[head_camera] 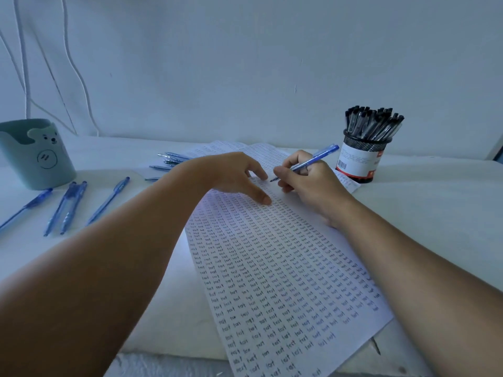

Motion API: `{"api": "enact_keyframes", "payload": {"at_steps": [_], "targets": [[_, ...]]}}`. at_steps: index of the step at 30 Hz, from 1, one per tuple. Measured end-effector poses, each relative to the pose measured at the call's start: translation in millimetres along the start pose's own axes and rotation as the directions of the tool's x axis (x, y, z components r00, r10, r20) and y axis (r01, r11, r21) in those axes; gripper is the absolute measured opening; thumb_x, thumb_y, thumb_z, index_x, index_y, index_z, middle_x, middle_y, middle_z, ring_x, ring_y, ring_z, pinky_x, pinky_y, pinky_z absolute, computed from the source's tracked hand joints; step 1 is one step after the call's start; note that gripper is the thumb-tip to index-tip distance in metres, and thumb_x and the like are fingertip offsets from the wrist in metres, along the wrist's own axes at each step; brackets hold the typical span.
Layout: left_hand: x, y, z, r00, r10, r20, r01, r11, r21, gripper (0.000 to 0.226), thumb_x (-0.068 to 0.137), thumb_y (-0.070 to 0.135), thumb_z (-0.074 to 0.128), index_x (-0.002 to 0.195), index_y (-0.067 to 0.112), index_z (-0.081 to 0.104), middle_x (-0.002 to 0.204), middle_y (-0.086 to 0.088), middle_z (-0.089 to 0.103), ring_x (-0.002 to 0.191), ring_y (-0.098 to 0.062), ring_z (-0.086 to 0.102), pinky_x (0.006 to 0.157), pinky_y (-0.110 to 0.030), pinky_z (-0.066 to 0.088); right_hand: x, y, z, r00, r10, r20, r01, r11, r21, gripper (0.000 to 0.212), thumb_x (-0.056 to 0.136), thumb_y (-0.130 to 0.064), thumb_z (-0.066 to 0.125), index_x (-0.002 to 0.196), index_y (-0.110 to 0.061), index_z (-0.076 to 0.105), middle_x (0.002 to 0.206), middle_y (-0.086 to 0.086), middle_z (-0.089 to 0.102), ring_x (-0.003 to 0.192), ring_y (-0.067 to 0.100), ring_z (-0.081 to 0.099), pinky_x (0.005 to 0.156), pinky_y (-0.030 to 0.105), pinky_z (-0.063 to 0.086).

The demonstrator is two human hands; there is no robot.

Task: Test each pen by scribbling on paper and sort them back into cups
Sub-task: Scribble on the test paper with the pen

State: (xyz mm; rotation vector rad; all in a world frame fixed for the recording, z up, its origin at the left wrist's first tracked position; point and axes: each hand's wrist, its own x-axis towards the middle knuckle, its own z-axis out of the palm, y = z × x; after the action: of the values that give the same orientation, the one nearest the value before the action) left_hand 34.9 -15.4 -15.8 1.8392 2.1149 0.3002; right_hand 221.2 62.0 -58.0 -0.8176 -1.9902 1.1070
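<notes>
Several pens left: four blue pens (68, 205) lay loose on the table (435, 208) left of the paper (272, 268), plus a small pile (168, 161) off its far-left corner, so sorting looked far from done.
Paper: honestly nearly full, row after row of tiny "test" scribbles with only a bare strip near its right edge; a second written sheet (231, 146) poked out from under its far end.
Pen in hand: a blue pen (307, 161) had its tip down on the far part of the paper, cap end tilted toward the mesh cup.
Right hand: the right hand (310, 180) pinched that pen in a normal writing grip, heel resting on the paper.
Left hand: the left hand (239, 175) sat just left of the pen tip, fingers spread and pressing the sheet flat, holding nothing.
Mesh cup: the black mesh cup (362, 159), right of the paper's far end, was stuffed with dark-capped pens (373, 122).
Teal cup: the bear-face cup (35, 153) stood well left of the paper; couldn't tell what was inside.
</notes>
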Motion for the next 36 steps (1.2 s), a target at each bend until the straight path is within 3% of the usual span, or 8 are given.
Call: {"api": "enact_keyframes", "payload": {"at_steps": [4,10,15,26,31,36], "targets": [[3,-6,4,0.999,0.0,-0.032,-0.001,0.999,-0.048,0.076,0.065,0.068,0.083,0.134,0.046,0.06,0.119,0.01,0.056,0.112,-0.014,0.055,0.098,-0.035,0.042,1,0,-2,0.999,0.013,0.037,-0.012,1.0,-0.02,0.01,0.096,-0.026,0.072,0.099,-0.018,0.068,0.086,-0.003,0.078,0.084,0.017,0.073,0.093,0.045,0.057],[0,-12,11,0.995,0.038,-0.096,-0.057,0.978,-0.199,0.076,0.066,0.055,0.09,0.135,0.043,0.061,0.111,0.012,0.058,0.104,-0.01,0.06,0.087,-0.03,0.046,7,6,-4,0.999,0.032,0.013,-0.032,0.999,0.003,0.018,0.104,-0.034,0.062,0.103,-0.017,0.064,0.083,-0.008,0.077,0.079,0.007,0.07,0.078,0.027,0.05],[-1,-13,12,0.992,0.059,-0.111,-0.083,0.969,-0.233,0.075,0.066,0.052,0.091,0.134,0.044,0.059,0.111,0.009,0.059,0.1,-0.011,0.063,0.083,-0.029,0.051,10,11,-2,0.999,0.033,0.042,-0.034,0.999,0.015,0.015,0.104,-0.032,0.061,0.099,-0.018,0.063,0.08,-0.006,0.076,0.081,0.01,0.068,0.09,0.038,0.056],[-4,-16,14,0.996,0.03,-0.085,-0.047,0.977,-0.207,0.078,0.067,0.06,0.087,0.138,0.046,0.057,0.126,0.007,0.053,0.119,-0.014,0.052,0.1,-0.032,0.039,10,11,0,0.997,0.042,0.069,-0.04,0.999,-0.029,0.012,0.104,-0.031,0.062,0.1,-0.02,0.064,0.083,-0.008,0.075,0.077,0.004,0.066,0.086,0.031,0.054],[-2,-15,14,0.994,0.038,-0.107,-0.063,0.968,-0.241,0.076,0.066,0.055,0.089,0.135,0.046,0.059,0.114,0.014,0.053,0.106,-0.006,0.056,0.082,-0.024,0.042,11,11,-1,0.999,0.034,0.04,-0.033,0.999,-0.012,0.012,0.104,-0.03,0.061,0.101,-0.018,0.063,0.078,-0.011,0.073,0.07,0.001,0.061,0.076,0.026,0.05],[-2,-16,14,0.991,0.05,-0.124,-0.079,0.967,-0.243,0.074,0.066,0.053,0.09,0.133,0.046,0.06,0.113,0.014,0.052,0.103,-0.004,0.056,0.077,-0.023,0.045,9,11,0,0.998,0.041,0.054,-0.04,0.999,-0.016,0.011,0.104,-0.029,0.062,0.099,-0.019,0.063,0.08,-0.008,0.075,0.076,0.006,0.065,0.085,0.033,0.054]]}}
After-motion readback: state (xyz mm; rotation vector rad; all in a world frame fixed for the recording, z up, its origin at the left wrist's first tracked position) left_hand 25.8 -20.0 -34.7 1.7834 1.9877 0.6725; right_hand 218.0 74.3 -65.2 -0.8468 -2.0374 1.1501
